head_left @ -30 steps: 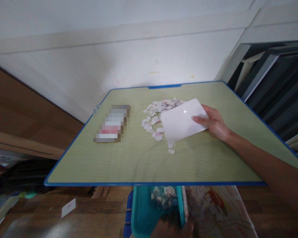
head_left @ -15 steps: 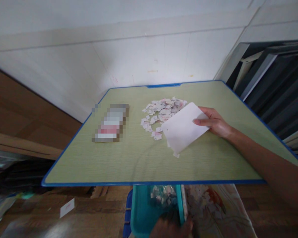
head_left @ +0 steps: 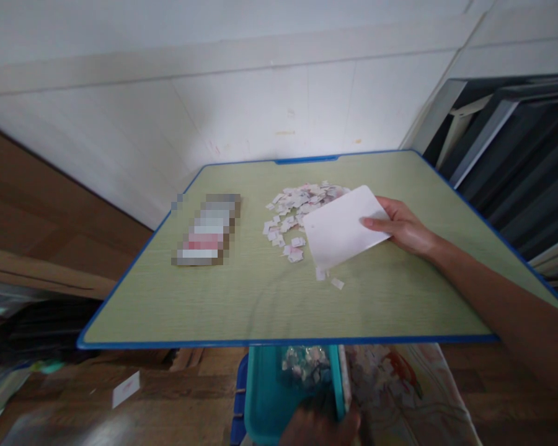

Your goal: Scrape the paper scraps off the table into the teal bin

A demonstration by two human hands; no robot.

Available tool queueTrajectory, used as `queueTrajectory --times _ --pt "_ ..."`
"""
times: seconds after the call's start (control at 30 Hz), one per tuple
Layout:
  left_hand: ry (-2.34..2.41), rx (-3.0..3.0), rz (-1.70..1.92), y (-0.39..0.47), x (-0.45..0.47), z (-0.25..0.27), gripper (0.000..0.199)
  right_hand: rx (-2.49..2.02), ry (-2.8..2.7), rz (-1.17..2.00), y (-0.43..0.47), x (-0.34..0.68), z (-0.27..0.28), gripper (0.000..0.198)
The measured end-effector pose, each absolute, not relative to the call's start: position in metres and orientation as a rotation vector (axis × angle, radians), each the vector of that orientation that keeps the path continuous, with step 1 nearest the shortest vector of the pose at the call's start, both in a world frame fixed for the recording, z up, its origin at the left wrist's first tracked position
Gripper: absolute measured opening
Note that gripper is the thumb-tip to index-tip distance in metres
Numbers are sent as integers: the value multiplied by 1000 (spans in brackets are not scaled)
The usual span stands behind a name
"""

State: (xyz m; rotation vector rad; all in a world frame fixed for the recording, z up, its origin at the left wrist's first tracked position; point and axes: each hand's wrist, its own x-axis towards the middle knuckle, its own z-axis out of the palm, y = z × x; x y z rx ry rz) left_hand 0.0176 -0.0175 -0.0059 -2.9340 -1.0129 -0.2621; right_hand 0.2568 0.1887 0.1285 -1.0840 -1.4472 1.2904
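Note:
My right hand grips a blank white card at its right end, thumb on top and fingers beneath. The card is tilted over the right part of a heap of small white and pinkish paper pieces and hides some of it. A few loose paper pieces lie just below the card's lower corner. At the bottom edge my left hand is low, dark and blurred over the right side of a teal tray. Its fingers cannot be made out.
The green table has a blue rim and stands against a white wall. A blurred-out rectangular item lies on its left. Below, a clear bag sits in the tray, beside a patterned cloth. Dark panels lean at right.
My right hand has turned the card a little, its lower corner moving up and left. Small pieces beneath that corner now show more. The left hand stays low and blurred.

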Motion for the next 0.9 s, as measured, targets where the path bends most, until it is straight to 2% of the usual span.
queueTrajectory --times 0.13,0.37,0.67,0.9 --pt "-1005 -2978 -242 -15 17 -3 30 -1038 -1375 1422 191 262 130 32" --pt "-989 -3009 -216 -13 15 -1 27 -1017 -1299 1386 194 265 130 29" --pt "-945 -3010 -148 -13 16 -3 32 -1047 -1364 1471 194 269 130 39" --pt "-957 -3045 -37 -14 14 2 26 -1140 -1477 1607 191 275 140 43"
